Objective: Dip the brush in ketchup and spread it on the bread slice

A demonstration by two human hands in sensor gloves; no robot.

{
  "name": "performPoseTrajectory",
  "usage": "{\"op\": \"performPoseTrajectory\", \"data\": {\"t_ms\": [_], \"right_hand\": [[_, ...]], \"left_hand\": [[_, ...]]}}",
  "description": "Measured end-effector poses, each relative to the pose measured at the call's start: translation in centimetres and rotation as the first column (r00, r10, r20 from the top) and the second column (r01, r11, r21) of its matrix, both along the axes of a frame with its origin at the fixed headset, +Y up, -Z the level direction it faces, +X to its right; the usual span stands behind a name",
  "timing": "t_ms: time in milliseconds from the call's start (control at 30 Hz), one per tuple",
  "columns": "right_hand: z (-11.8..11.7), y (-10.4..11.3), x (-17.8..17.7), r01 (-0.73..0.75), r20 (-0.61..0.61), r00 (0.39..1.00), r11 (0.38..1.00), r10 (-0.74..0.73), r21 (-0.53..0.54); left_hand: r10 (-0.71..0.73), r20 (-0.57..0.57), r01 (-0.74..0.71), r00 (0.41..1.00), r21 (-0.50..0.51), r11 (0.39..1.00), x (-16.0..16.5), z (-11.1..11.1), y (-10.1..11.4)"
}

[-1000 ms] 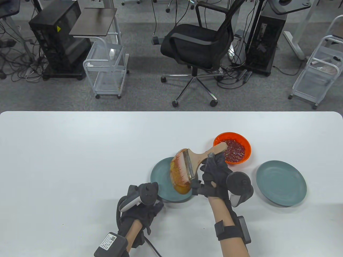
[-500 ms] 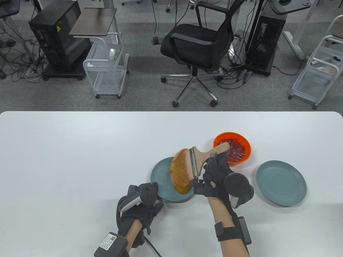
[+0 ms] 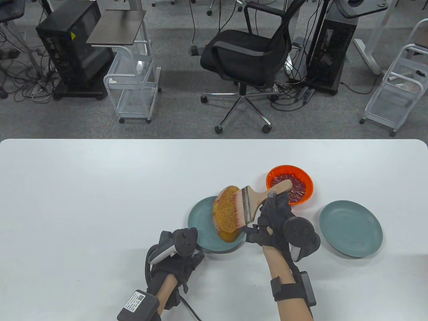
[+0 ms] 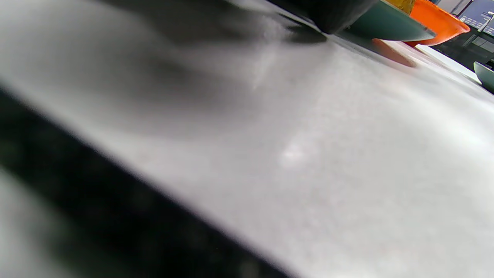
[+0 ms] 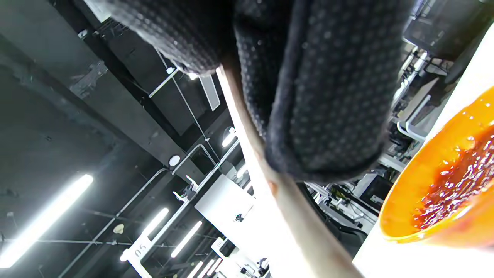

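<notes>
A bread slice smeared with ketchup lies on a teal plate. My right hand grips the wooden handle of a wide brush, whose bristles rest on the right part of the slice. The handle shows between my gloved fingers in the right wrist view. An orange bowl of ketchup stands behind my right hand; it also shows in the right wrist view. My left hand rests on the table at the plate's near left edge, holding nothing that I can see.
A second, bare teal plate sits to the right. The white table stretches to the left. The left wrist view shows blurred table surface, the plate's rim and the orange bowl.
The brush has swept to the right across the slice, uncovering more of its ketchup-coated top. My right hand shifted slightly right. The left hand has not moved.
</notes>
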State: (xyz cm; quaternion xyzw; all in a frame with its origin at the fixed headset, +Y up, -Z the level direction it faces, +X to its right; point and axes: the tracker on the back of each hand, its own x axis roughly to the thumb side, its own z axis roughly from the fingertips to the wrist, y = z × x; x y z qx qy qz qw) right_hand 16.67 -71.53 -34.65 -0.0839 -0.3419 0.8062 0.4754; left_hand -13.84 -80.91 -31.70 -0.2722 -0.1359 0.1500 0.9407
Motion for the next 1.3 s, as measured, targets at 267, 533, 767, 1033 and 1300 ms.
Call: {"op": "performPoseTrajectory", "data": {"t_ms": [267,533,767,1033,1300], "right_hand": [[-0.5,-2.0,-3.0,0.084,-0.101,0.991,0.992,-0.092,-0.090],[0.1,0.7,0.0,-0.076,0.019,0.997,0.996,0.075,0.055],[-1.0,-2.3,-2.3,0.292,-0.099,0.948,0.951,-0.302,-0.104],[-0.6,-0.7,0.6,0.026,0.043,0.999,0.999,-0.028,0.043],[-1.3,-2.5,-0.6,0.322,-0.055,0.942,0.939,-0.330,-0.120]], "left_hand": [[0.004,0.000,-0.004,1.000,-0.001,1.000,-0.1,0.0,0.0],[0.004,0.001,-0.004,1.000,-0.002,1.000,-0.1,0.0,0.0],[0.007,0.001,-0.007,1.000,-0.003,1.000,-0.1,0.0,0.0],[0.006,0.003,-0.006,1.000,-0.003,1.000,-0.1,-0.1,0.0],[0.006,0.002,-0.006,1.000,-0.002,1.000,0.0,0.0,0.0]]}}
